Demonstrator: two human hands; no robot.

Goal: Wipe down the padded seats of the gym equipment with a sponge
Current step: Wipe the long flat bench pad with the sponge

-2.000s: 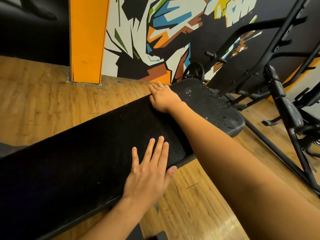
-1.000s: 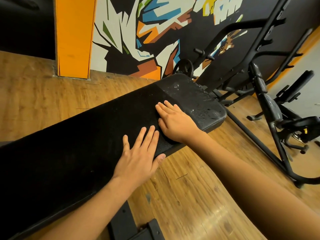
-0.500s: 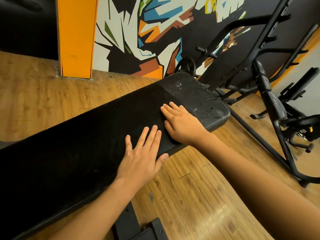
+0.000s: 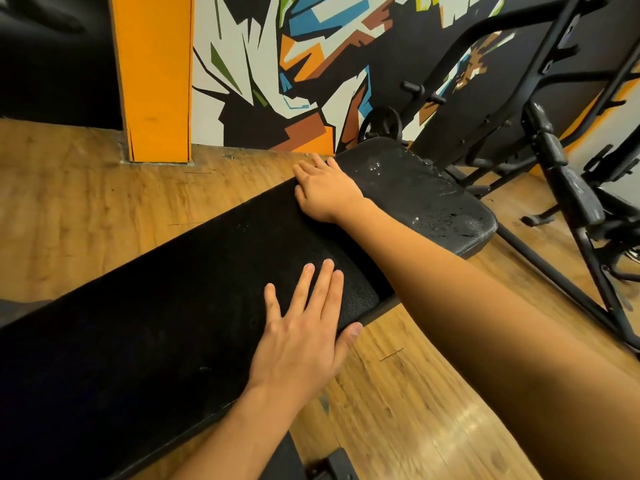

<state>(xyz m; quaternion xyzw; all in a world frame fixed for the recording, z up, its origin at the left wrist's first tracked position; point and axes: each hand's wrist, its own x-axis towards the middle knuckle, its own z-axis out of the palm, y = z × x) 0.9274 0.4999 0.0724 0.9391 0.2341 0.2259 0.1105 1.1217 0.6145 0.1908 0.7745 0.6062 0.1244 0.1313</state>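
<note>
A long black padded bench pad runs from lower left to the middle. Beyond it lies a shorter seat pad, speckled with wet drops. My left hand lies flat on the long pad near its front corner, fingers straight, thumb over the edge. My right hand rests palm down at the far edge of the long pad, beside the gap to the seat pad. No sponge shows; whatever lies under the right palm is hidden.
The bench stands on a wooden floor. An orange pillar and a painted mural wall stand behind it. A black metal rack and another padded machine crowd the right side. The bench's base shows at the bottom.
My right hand has slid from the near edge beside my left hand across to the pad's far edge. My left hand has stayed flat in place.
</note>
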